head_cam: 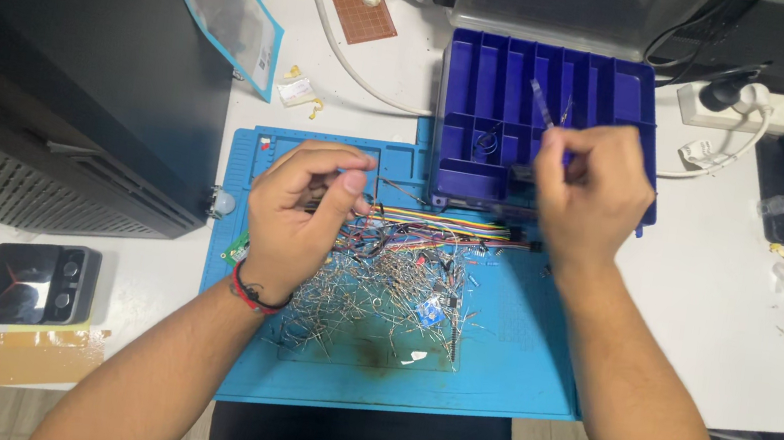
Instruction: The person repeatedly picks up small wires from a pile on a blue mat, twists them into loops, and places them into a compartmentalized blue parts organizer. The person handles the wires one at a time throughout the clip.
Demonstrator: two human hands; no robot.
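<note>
2 hands work: left hand (297,213) pinches 1 ribbon of jumper wires (442,224); right hand (585,195) grips 1 pair of tweezers (541,101).

We see a light blue mat (534,370) w/ a brown stain in the middle. On it sits a pile of silver wire bits (372,293). A flat bunch of rainbow wires (442,224) shows yellow, red, green & orange stripes. The box w/ lots of little rooms (552,80) is dark blue. Our left hand (296,223) has a red & black band at the wrist. The table (713,313) is white. The small square board (362,16) is brown w/ tiny dots. The plug strip (780,112) & its cord are white. The big box at left (60,55) is black.
</note>
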